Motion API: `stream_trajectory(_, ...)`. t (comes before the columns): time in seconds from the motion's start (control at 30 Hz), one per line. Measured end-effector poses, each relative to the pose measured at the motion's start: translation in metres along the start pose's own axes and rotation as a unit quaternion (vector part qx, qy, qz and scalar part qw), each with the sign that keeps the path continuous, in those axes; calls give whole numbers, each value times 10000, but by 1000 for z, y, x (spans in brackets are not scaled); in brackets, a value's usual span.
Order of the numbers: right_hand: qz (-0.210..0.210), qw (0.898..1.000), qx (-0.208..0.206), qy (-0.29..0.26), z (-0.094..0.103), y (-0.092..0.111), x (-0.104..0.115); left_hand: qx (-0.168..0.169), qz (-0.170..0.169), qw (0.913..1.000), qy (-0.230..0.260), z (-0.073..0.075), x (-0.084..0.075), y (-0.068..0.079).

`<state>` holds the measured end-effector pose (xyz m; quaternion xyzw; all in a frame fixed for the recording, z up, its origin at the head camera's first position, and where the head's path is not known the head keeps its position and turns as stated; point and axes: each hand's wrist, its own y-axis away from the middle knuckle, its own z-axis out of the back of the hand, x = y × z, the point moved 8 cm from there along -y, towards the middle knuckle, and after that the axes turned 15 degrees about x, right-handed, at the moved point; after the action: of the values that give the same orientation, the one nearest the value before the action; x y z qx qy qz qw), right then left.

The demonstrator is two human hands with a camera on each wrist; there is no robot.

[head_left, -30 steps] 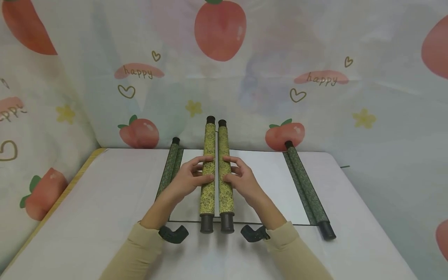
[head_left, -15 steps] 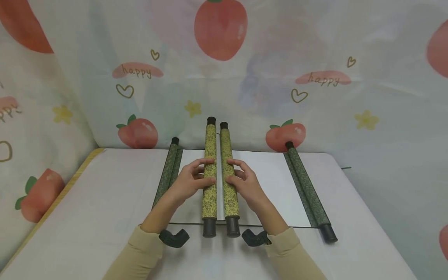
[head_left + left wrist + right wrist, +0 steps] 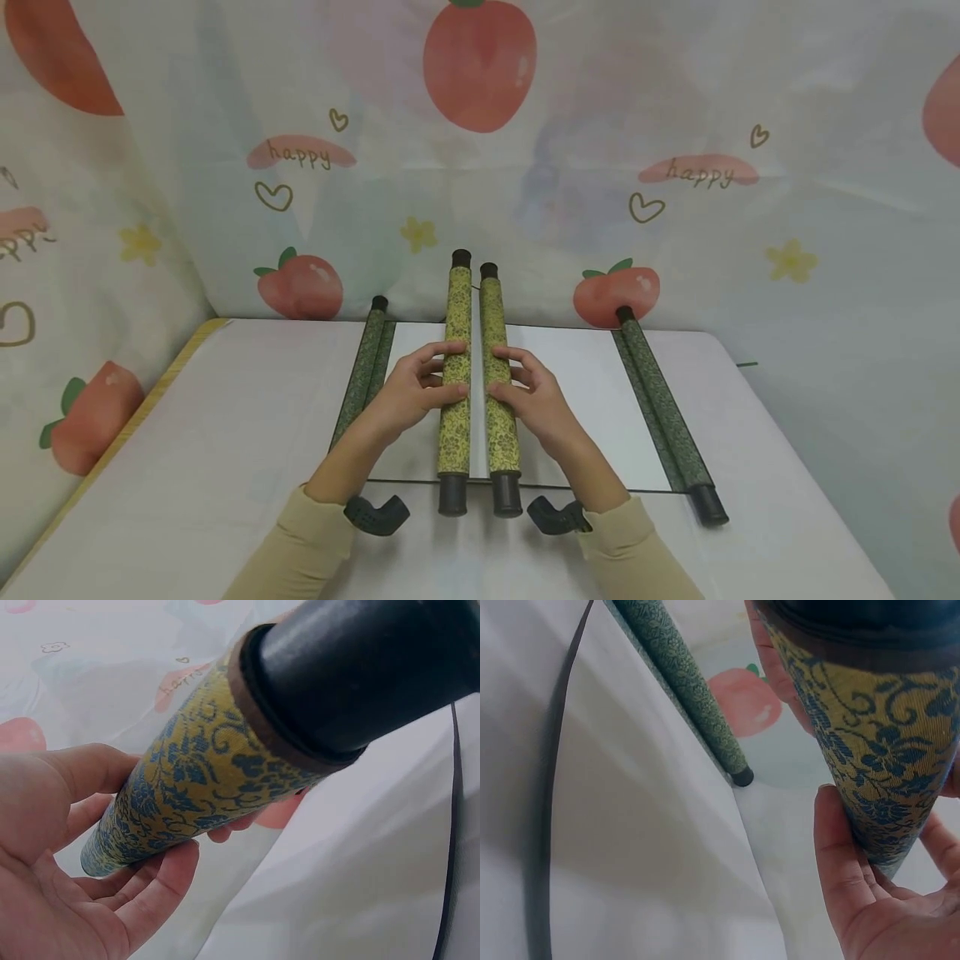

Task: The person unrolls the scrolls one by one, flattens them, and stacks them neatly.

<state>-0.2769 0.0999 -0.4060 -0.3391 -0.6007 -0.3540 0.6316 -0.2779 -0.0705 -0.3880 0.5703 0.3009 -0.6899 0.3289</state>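
Observation:
In the head view, my left hand [image 3: 412, 387] grips a yellow, dark-patterned scroll roll [image 3: 454, 442] with black end knobs, thumb and fingers curled about its middle. My right hand [image 3: 538, 396] grips a matching yellow roll [image 3: 503, 446] beside it. Between the two runs a narrow white strip [image 3: 478, 433]. Both rolls point away from me, over an unrolled white scroll sheet [image 3: 592, 400]. From the left wrist view, thumb and fingers wrap the left roll [image 3: 202, 765] behind its black knob [image 3: 352, 675]. The right wrist view has fingers round the other roll [image 3: 881, 742].
Dark green rolls edge the white sheet, one at left [image 3: 363, 358] and one at right [image 3: 667, 408]. Underneath is a white-covered table [image 3: 225, 433]. A fruit-print cloth [image 3: 480, 208] hangs behind it. Black camera mounts [image 3: 377, 515] sit at both wrists.
The two yellow rolls have spread slightly apart, the right one swinging its near end to the right. The white strip between them shows wider. Both hands keep their grip.

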Motion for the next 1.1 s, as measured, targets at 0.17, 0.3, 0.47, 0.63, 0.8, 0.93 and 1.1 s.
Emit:
stream_trajectory(0.17,31,9999,73,-101,1,0,0,-6,-5,10000,32,0,-1,0)
stream_trajectory(0.3,51,10000,51,19,2,0,1,-27,-48,10000,7,0,-2,0)
stream_trajectory(0.47,37,9998,48,210,2,1,1,-8,-32,10000,-22,0,-2,1)
stream_trajectory(0.63,37,9998,70,195,3,3,2,-10,-62,10000,-61,0,-3,2)
stream_trajectory(0.8,23,9998,88,189,4,4,3,-9,-67,9999,-90,1,-5,4)
stream_trajectory(0.93,37,9997,66,252,6,4,3,-36,-11,9999,-143,1,-7,4)
stream_trajectory(1.1,0,9998,29,208,8,4,3,-86,16,9997,-240,2,-9,4)
